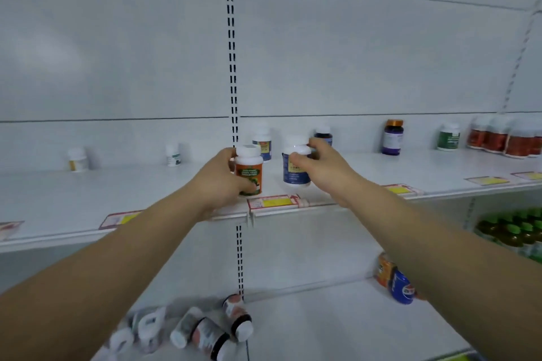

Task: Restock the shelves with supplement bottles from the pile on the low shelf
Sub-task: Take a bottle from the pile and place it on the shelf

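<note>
Holding two supplement bottles at the upper shelf (337, 173) front edge.
Left hand (218, 182) grips the orange-labelled bottle (249, 168); right hand (321, 168) grips the blue-labelled bottle (295, 165), both upright.

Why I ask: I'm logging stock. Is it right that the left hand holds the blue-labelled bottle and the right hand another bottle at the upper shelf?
Not quite: in the head view the left hand holds the orange-labelled bottle; the right hand holds the blue-labelled bottle.

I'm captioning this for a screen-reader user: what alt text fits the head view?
Two bare hands set bottles upright on a white shelf: the left hand grips an orange-labelled bottle, the right hand a blue-labelled bottle. A pile of bottles lies on the shelf below.
</note>
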`<state>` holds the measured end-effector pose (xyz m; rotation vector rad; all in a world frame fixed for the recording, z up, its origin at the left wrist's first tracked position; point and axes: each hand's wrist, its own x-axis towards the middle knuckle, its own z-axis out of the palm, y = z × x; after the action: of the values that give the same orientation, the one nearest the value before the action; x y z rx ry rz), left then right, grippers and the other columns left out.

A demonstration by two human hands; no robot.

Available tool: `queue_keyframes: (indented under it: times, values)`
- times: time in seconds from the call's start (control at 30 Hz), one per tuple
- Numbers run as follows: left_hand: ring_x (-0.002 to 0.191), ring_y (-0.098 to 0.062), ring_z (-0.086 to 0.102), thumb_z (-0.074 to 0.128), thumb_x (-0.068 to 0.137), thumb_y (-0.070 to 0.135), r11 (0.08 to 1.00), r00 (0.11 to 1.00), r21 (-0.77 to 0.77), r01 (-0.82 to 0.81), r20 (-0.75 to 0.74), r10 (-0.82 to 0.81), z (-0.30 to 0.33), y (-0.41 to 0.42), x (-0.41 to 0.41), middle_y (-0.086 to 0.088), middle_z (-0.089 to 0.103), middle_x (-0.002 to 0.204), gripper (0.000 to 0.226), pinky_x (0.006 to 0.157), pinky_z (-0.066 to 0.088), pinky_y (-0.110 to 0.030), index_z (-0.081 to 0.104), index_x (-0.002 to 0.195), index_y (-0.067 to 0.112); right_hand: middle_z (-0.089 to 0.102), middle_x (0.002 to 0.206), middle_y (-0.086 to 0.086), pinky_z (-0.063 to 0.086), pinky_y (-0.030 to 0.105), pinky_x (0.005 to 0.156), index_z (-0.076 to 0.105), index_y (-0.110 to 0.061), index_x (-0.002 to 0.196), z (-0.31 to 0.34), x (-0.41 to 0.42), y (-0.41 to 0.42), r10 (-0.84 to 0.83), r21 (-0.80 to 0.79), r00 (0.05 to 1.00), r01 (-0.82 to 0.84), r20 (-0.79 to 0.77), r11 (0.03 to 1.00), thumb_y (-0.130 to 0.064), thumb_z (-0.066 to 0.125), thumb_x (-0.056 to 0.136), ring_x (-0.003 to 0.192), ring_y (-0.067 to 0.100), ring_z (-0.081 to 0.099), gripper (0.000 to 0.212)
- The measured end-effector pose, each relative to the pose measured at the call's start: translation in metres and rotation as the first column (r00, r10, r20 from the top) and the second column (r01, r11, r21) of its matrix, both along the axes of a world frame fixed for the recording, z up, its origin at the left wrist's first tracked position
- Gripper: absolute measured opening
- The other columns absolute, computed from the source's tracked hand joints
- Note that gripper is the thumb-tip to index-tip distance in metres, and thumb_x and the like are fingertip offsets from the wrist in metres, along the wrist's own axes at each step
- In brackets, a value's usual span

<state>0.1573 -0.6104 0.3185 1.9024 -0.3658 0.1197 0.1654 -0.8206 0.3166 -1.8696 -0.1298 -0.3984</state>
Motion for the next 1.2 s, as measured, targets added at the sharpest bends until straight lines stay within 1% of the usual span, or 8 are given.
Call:
queue_keyframes:
  times: [0.3,0.43,0.6,0.77,0.87,1.0,1.1,1.2]
  values:
    - [0.092,-0.009,0.059,0.076,0.071,0.006,0.997,0.998,0.056,-0.047,-0.044,0.049,-0.004,-0.029,0.055,0.014,0.056,0.100,0.061,0.076,0.050,-0.025,0.045,0.118,0.028,0.062,0.114,0.009,0.049,0.042,0.091,0.048,-0.011,0.125,-0.001,0.132,-0.015,0.022,-0.394,0.996,-0.054,-0.086,0.917,-0.032,0.062,0.088,0.100,0.026,0.059,0.045]
    - [0.095,-0.007,0.059,0.077,0.072,0.009,0.996,0.994,0.043,-0.083,-0.061,0.085,-0.006,-0.038,0.064,0.017,0.054,0.101,0.061,0.086,0.050,-0.028,0.044,0.117,0.032,0.062,0.109,0.010,0.048,0.037,0.080,0.047,-0.008,0.123,-0.005,0.169,-0.018,-0.028,-0.488,0.996,-0.018,-0.086,0.872,-0.036,0.061,0.087,0.094,0.028,0.059,0.048]
    - [0.089,0.002,0.055,0.077,0.074,0.014,0.991,0.988,0.034,-0.131,-0.073,0.133,-0.007,-0.041,0.066,0.026,0.048,0.096,0.062,0.063,0.041,-0.010,0.038,0.115,0.040,0.058,0.123,0.012,0.041,0.032,0.080,0.038,-0.012,0.131,-0.010,0.191,-0.021,-0.025,-0.493,0.993,-0.034,-0.114,0.869,-0.035,0.063,0.086,0.105,0.031,0.056,0.057]
    - [0.090,0.000,0.056,0.076,0.074,0.013,0.990,0.988,0.032,-0.139,-0.057,0.141,-0.002,-0.043,0.066,0.021,0.052,0.098,0.058,0.067,0.041,-0.014,0.042,0.115,0.036,0.047,0.130,0.013,0.046,0.039,0.089,0.024,-0.009,0.140,0.009,0.165,-0.014,-0.044,-0.435,0.992,-0.011,-0.115,0.900,-0.029,0.066,0.081,0.112,0.030,0.052,0.076]
    - [0.090,-0.007,0.060,0.074,0.076,0.008,0.992,0.993,-0.039,-0.121,-0.017,0.120,0.011,-0.053,0.069,0.014,0.057,0.099,0.051,0.076,0.050,-0.025,0.044,0.106,0.036,0.054,0.121,0.000,0.043,0.024,0.075,0.030,-0.019,0.143,0.026,0.123,-0.023,0.141,-0.388,0.980,-0.186,-0.140,0.903,-0.022,0.064,0.081,0.098,0.014,0.055,0.071]
    - [0.090,-0.014,0.065,0.072,0.077,0.004,0.994,1.000,-0.112,0.015,-0.008,-0.016,0.027,-0.091,0.067,0.004,0.063,0.102,0.053,0.075,0.054,-0.029,0.046,0.117,0.027,0.057,0.117,-0.012,0.045,0.021,0.074,0.031,-0.031,0.143,0.023,0.060,-0.057,0.248,-0.310,0.948,-0.301,-0.199,0.902,-0.019,0.069,0.075,0.098,0.002,0.056,0.079]
    - [0.091,-0.015,0.066,0.071,0.076,0.002,0.983,0.988,-0.105,0.153,-0.007,-0.155,0.032,-0.142,0.056,0.001,0.065,0.100,0.050,0.076,0.056,-0.030,0.050,0.115,0.024,0.062,0.115,-0.006,0.048,0.031,0.090,0.041,-0.032,0.134,0.016,0.022,-0.096,0.195,-0.229,0.973,-0.219,-0.123,0.948,-0.027,0.072,0.068,0.103,0.010,0.061,0.073]
    - [0.090,-0.016,0.066,0.070,0.075,-0.002,0.952,0.956,-0.088,0.293,-0.004,-0.295,0.032,-0.209,0.042,0.000,0.065,0.097,0.045,0.077,0.057,-0.032,0.053,0.106,0.026,0.066,0.103,-0.010,0.049,0.026,0.082,0.045,-0.040,0.118,0.012,-0.014,-0.149,0.104,-0.189,0.992,-0.115,-0.069,0.975,-0.028,0.072,0.071,0.091,0.002,0.064,0.055]
